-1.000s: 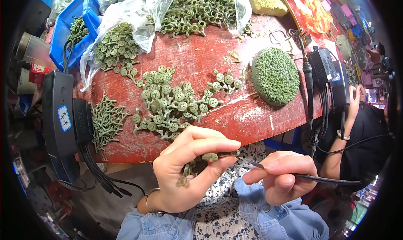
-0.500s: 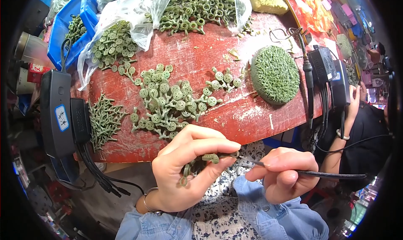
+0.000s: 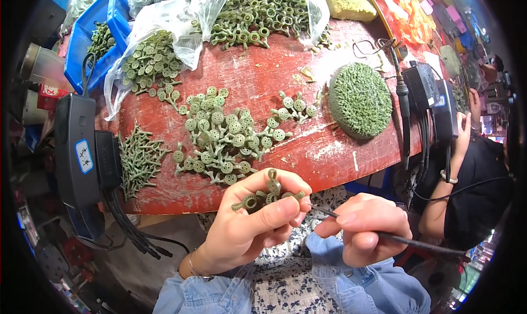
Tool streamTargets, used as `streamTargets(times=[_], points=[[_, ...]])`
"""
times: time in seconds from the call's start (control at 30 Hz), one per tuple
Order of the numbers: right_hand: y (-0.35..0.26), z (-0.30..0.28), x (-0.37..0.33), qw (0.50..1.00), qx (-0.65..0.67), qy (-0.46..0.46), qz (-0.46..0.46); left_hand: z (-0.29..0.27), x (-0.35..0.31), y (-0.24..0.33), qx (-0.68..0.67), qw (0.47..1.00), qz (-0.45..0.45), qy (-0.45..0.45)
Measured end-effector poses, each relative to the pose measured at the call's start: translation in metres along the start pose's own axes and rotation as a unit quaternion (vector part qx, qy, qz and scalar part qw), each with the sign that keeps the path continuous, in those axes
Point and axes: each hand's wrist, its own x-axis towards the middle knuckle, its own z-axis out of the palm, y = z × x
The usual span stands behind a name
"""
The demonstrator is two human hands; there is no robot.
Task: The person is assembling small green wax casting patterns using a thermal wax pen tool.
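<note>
**Just lapward of the red table [image 3: 307, 174]: left hand [image 3: 247, 223] and right hand [image 3: 373, 229] working close together over small green pieces [image 3: 273, 188]**

Left hand is gripping several of the small green pieces between thumb and curled fingers. One looped end is standing up above the fingers; a ring-shaped one is lying to the left of it. Right hand is pinching a thin dark tool [image 3: 425, 245] like a pen, its fine tip pointing at the left fingertips. Whether that tip is touching a piece, cannot tell; too small.

Ahead of the left hand, near it, a heap of pod-headed pieces [image 3: 217, 132] is lying loose; off to its left, a pile of short stems [image 3: 140, 163]. Well ahead of the right hand, a round green block [image 3: 360, 99] is sitting.

Risks, my judgement: tip is pointing close to bare skin, so a slipping right pinch or too hard a push could be pricking the left thumb or snapping a thin stem. Several pieces are sharing one grip; a loosening thumb could be dropping one, and with the hands hovering off the table edge, it would be landing on the patterned garment [image 3: 291, 292] or floor.
</note>
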Motion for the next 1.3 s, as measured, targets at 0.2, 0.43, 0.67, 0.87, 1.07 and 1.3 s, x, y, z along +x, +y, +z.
streamTargets(times=[0.2,0.43,0.67,0.87,1.07,1.3], points=[[0.007,0.003,0.001,0.998,-0.034,-0.041,-0.039,-0.006,-0.001,-0.001,-0.059,0.997,-0.048,-0.033],[-0.001,0.004,0.005,0.992,-0.109,-0.033,-0.045,-0.001,0.001,0.001,-0.108,0.992,-0.062,-0.031],[0.048,0.008,0.031,0.947,-0.317,0.041,-0.032,-0.007,0.001,0.009,0.064,0.982,0.17,0.048],[0.064,0.02,0.029,0.898,-0.439,0.013,-0.024,-0.017,0.002,0.014,0.041,0.979,0.201,0.003],[0.059,0.017,0.031,0.912,-0.408,0.011,-0.033,-0.025,0.008,0.013,-0.069,0.976,0.19,-0.076],[0.04,0.016,0.028,0.939,-0.336,0.038,-0.055,-0.019,0.011,0.022,-0.046,0.984,0.166,-0.046]])
